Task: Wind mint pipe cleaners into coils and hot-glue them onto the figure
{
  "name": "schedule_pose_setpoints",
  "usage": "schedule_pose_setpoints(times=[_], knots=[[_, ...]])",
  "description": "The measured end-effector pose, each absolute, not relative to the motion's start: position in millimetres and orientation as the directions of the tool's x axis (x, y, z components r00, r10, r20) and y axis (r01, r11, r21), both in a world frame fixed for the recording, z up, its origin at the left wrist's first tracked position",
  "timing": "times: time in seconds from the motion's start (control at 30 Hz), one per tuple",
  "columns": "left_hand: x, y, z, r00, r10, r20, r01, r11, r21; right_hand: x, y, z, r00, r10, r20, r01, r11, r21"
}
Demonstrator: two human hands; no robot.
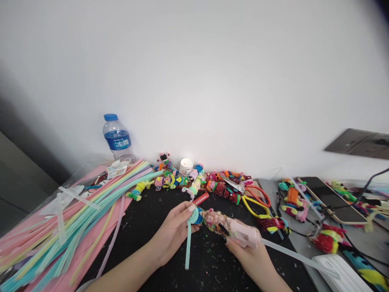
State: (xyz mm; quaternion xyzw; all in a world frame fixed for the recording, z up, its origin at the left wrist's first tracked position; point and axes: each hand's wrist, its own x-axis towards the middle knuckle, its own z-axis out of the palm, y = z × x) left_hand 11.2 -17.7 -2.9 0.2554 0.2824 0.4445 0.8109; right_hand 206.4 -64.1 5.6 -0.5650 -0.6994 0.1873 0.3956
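Left hand (pixel 173 227) pinches a blue piece (pixel 199 217), its strip (pixel 187 251) dangling loose, seemingly unfinished; right hand (pixel 251 253) grips a glue gun (pixel 245 234); dolls (pixel 139 190) near the wall (pixel 212 89) look complete.

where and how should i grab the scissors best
Take the scissors by their yellow and orange handle loops, probably from the near right: the loops lie toward that side, while the metal blades point far left over fuzzy figures.
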Motion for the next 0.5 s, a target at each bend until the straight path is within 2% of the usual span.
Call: schedule_pose_setpoints(times=[0.5], knots=[[10.8,-18.1,-2.2,0.391,0.878,-0.275,-0.564,0.465,0.683,205.7,-64.8,6.1,-0.015,0.927,0.374,0.680,0.283,-0.676]])
